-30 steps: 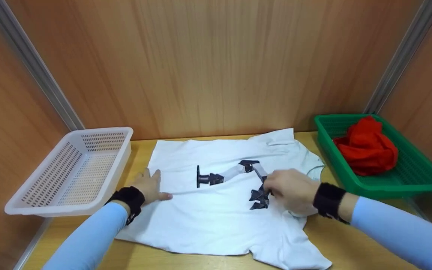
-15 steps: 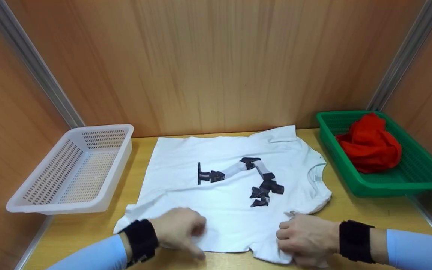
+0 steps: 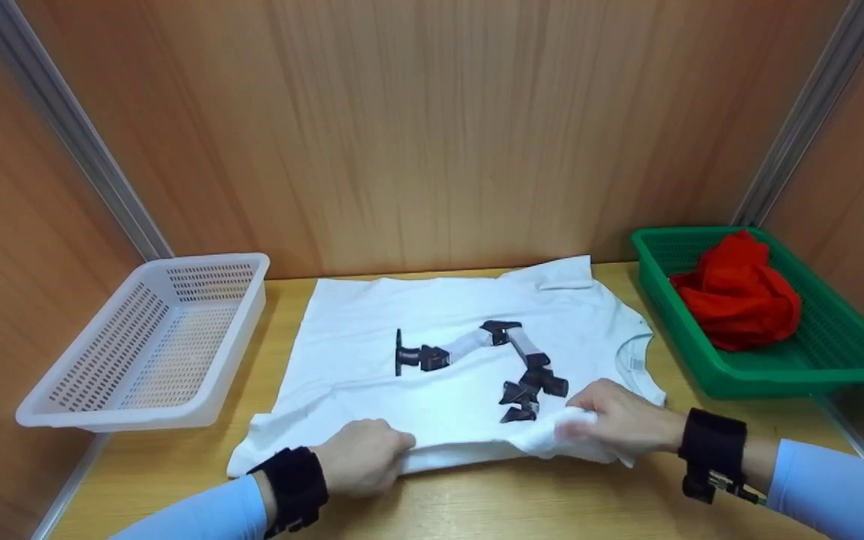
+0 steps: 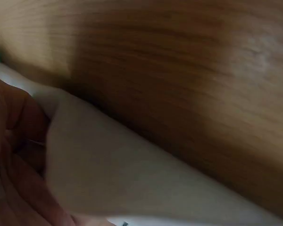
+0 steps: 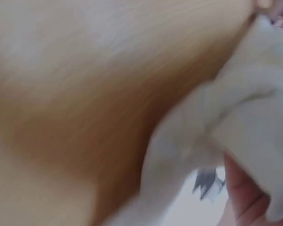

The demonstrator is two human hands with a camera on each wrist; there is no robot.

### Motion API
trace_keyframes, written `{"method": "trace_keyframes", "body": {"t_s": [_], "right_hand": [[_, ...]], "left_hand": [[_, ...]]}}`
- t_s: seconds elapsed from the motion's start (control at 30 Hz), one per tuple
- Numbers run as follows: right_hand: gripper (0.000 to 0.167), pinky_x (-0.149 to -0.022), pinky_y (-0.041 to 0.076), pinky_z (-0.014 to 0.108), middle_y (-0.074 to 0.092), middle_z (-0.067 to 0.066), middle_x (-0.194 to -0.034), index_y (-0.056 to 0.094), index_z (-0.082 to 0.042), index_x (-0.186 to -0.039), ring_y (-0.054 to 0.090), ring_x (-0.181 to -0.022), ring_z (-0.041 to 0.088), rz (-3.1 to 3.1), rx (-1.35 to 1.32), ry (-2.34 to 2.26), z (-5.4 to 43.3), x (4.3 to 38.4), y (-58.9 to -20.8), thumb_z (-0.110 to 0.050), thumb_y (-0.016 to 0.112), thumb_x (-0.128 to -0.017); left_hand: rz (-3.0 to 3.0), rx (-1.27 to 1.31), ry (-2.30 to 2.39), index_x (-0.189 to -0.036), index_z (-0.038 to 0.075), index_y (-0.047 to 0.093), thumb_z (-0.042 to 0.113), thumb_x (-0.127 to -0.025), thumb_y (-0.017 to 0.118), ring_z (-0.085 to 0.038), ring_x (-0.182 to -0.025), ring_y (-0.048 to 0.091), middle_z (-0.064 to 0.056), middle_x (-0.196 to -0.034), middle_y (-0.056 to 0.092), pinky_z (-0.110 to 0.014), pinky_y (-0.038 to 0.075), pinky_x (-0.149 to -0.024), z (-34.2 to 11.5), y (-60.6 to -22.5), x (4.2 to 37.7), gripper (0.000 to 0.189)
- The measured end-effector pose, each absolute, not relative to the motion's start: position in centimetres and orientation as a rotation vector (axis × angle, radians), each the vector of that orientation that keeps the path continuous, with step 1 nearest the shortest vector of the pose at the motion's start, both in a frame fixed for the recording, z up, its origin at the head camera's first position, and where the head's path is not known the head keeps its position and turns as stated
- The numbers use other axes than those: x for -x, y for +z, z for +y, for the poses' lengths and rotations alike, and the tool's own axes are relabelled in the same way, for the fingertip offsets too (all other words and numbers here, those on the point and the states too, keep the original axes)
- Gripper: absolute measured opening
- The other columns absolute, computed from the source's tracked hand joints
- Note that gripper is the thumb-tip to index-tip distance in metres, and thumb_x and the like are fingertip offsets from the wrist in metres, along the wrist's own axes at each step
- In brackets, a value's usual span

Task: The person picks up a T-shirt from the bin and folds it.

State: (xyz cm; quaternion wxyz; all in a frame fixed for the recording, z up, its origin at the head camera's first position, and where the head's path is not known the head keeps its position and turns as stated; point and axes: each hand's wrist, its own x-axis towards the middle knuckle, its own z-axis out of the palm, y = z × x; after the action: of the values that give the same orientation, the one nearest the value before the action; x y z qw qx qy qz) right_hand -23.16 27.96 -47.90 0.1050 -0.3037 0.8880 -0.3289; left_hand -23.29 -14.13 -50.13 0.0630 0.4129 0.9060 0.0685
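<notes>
A white T-shirt (image 3: 372,322) with a black-and-grey robot-arm print lies sideways on the table, its collar toward the right. Along the near side, my left hand (image 3: 368,456) pinches the shirt's edge, which is lifted a little. My right hand (image 3: 619,420) grips bunched cloth by the near sleeve, also raised. In the left wrist view the cloth (image 4: 104,160) hangs from curled fingers (image 4: 23,113). The right wrist view is blurred; folded cloth (image 5: 254,122) shows there beside the fingers (image 5: 245,188).
On the left stands a white perforated basket (image 3: 241,330). A green basket (image 3: 732,375) with a crumpled red cloth (image 3: 739,300) is at the right. Wooden panels (image 3: 432,135) enclose the back and sides of the table (image 3: 522,502).
My left hand has moved from the shirt's left part to its near edge and grasped it. My right hand went from the print to the near sleeve, then lifted it; the near edge now folds upward.
</notes>
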Motion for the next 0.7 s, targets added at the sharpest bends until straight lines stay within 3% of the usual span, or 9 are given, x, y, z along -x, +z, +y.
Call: {"method": "trace_keyframes", "body": {"t_s": [0.07,0.13,0.2,0.3,0.4,0.5,0.6,0.7], "right_hand": [[0.047,-0.057,0.036,0.02,0.048,-0.021,-0.068,0.063,-0.023,-0.086,0.045,-0.061,-0.003,2.682,0.945,-0.715,28.0,22.7,-47.7,-0.059,0.093,-0.085],[0.061,-0.057,0.037,0.021,0.049,-0.02,-0.071,0.06,-0.03,-0.101,0.046,-0.064,-0.002,2.738,0.991,-0.513,27.9,22.2,-47.5,-0.068,0.099,-0.073],[0.064,-0.059,0.036,0.022,0.048,-0.018,-0.073,0.057,-0.029,-0.109,0.044,-0.066,-0.001,2.813,1.068,-0.406,27.9,22.0,-47.5,-0.065,0.098,-0.077],[0.046,-0.06,0.036,0.018,0.051,-0.017,-0.072,0.06,-0.028,-0.119,0.045,-0.067,-0.004,2.9,1.258,-0.47,28.3,22.3,-47.7,-0.045,0.093,-0.092],[0.025,-0.061,0.039,0.013,0.057,-0.017,-0.073,0.066,-0.028,-0.114,0.047,-0.068,-0.007,2.943,1.537,-0.556,28.8,22.7,-47.4,-0.025,0.087,-0.1],[0.018,-0.063,0.039,0.007,0.058,-0.015,-0.075,0.068,-0.027,-0.099,0.048,-0.07,-0.009,2.901,1.674,-0.692,29.2,23.0,-46.6,-0.016,0.082,-0.103],[0.024,-0.062,0.034,0.006,0.052,-0.012,-0.069,0.067,-0.024,-0.087,0.045,-0.068,-0.01,2.837,1.597,-0.842,29.7,23.1,-45.6,-0.015,0.078,-0.105],[0.026,-0.058,0.034,0.009,0.051,-0.01,-0.063,0.069,-0.023,-0.082,0.045,-0.065,-0.01,2.743,1.407,-0.939,30.3,23.1,-44.7,-0.022,0.082,-0.104]], "left_hand": [[2.689,-1.179,0.327,-0.087,0.015,0.065,0.014,-0.1,0.067,-0.01,-0.064,0.051,0.007,-0.068,0.053,-0.03,0.043,-0.06,-14.7,-50.1,23.7,0.013],[2.631,-1.12,0.424,-0.088,0.016,0.064,0.024,-0.107,0.066,-0.007,-0.066,0.049,0.01,-0.068,0.05,-0.028,0.042,-0.063,-15.1,-49.9,24.0,0.021],[2.594,-1.081,0.479,-0.089,0.016,0.065,0.037,-0.108,0.072,-0.005,-0.069,0.047,0.014,-0.071,0.047,-0.026,0.04,-0.066,-15.3,-49.8,24.3,0.028],[2.561,-1.044,0.501,-0.091,0.018,0.068,0.051,-0.094,0.088,-0.003,-0.072,0.047,0.016,-0.075,0.05,-0.025,0.041,-0.069,-15.4,-49.5,24.5,0.039],[2.536,-1.011,0.499,-0.096,0.019,0.075,0.041,-0.084,0.098,-0.001,-0.075,0.05,0.017,-0.08,0.058,-0.025,0.045,-0.072,-15.5,-49.3,24.7,0.034],[2.505,-0.954,0.484,-0.104,0.019,0.08,0.02,-0.082,0.095,-0.001,-0.079,0.054,0.017,-0.085,0.064,-0.026,0.048,-0.076,-15.8,-49.1,24.5,0.026],[2.512,-0.884,0.456,-0.101,0.019,0.079,0.004,-0.079,0.087,-0.005,-0.077,0.054,0.015,-0.084,0.064,-0.026,0.048,-0.074,-16.3,-48.9,24.1,0.028],[2.582,-0.742,0.371,-0.087,0.018,0.074,-0.005,-0.072,0.082,-0.011,-0.072,0.052,0.009,-0.078,0.061,-0.03,0.046,-0.069,-17.1,-48.4,23.5,0.028]]}}
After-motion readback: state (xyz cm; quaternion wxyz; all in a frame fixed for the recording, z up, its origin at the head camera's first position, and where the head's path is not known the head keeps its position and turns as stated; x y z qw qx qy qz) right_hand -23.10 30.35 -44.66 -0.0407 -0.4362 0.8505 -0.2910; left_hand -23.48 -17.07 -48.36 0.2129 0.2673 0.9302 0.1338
